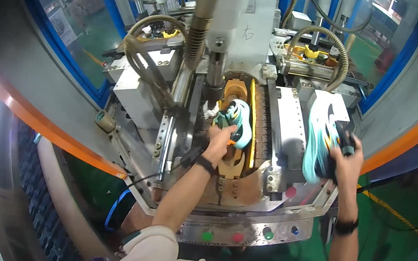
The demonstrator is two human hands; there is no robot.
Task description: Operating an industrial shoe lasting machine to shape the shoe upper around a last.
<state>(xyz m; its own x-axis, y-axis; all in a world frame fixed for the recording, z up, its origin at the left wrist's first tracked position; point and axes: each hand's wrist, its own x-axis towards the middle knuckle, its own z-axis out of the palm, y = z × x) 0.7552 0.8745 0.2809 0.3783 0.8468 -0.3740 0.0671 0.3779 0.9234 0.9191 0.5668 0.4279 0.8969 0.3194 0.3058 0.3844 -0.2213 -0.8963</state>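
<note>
My left hand [220, 140] is closed on a teal, black and orange sneaker [243, 132], held over the tan press bed [230, 168] in the middle of the machine. Its pale teal sole edge faces right. Off to the right, my right hand [349, 164] grips a second sneaker [316, 143], smeared by motion, with a pale teal sole and a dark upper. That one is held beside the white block on the machine's right side. A dark band circles each wrist. Part of each shoe is hidden by the fingers.
A metal press cylinder [215, 71] hangs just behind the left-hand shoe. Ribbed hoses [198, 29] loop around the bed. Coloured push buttons line the front panel [252, 237]. Orange-edged guards [43, 128] curve along both sides. Similar press stations stand at the back.
</note>
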